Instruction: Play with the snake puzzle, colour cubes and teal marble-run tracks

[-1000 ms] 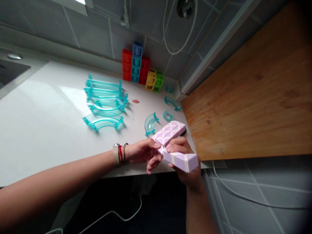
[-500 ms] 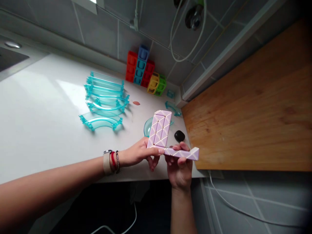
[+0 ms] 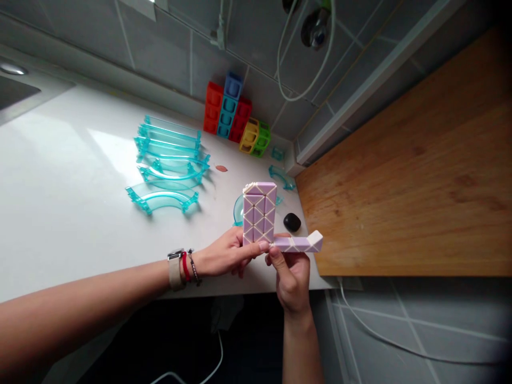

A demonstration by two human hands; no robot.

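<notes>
A lilac and white snake puzzle is held up over the counter's front edge. Its upper part is folded into an upright block of triangular segments, while a straight arm juts to the right and ends in a raised white tip. My left hand grips the lower left of the block, thumb across the bottom. Near the joint between block and arm, my right hand pinches the straight part from below, its thumb on the front. The right fingers are partly hidden behind the puzzle.
Several clear turquoise track pieces lie on the white counter. Coloured block frames stand against the tiled wall. A black rounded object, a turquoise round piece and a dried leaf lie nearby. A wooden panel borders the right.
The snake puzzle has turned so its block stands straighter. My right hand has shifted its hold left towards the joint, with the thumb now on the front.
</notes>
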